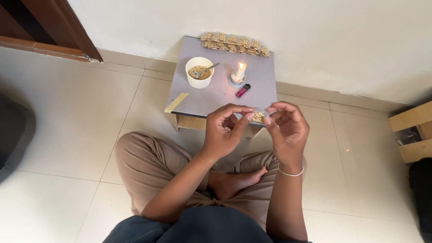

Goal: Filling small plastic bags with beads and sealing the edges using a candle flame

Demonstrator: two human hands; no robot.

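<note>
Left hand [223, 130] and right hand [287, 128] pinch 1 filled packet [258, 117], fingers closed on it. Finished packets [235, 44] line the counter [216, 96]; grain remains in the bowl [199, 72]; candle [240, 72] burns.

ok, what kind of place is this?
Most likely a room in a home, used as a floor-level work spot. The person sits cross-legged on a tiled floor at a low grey table against a plain wall, with a lit candle on it.
</note>
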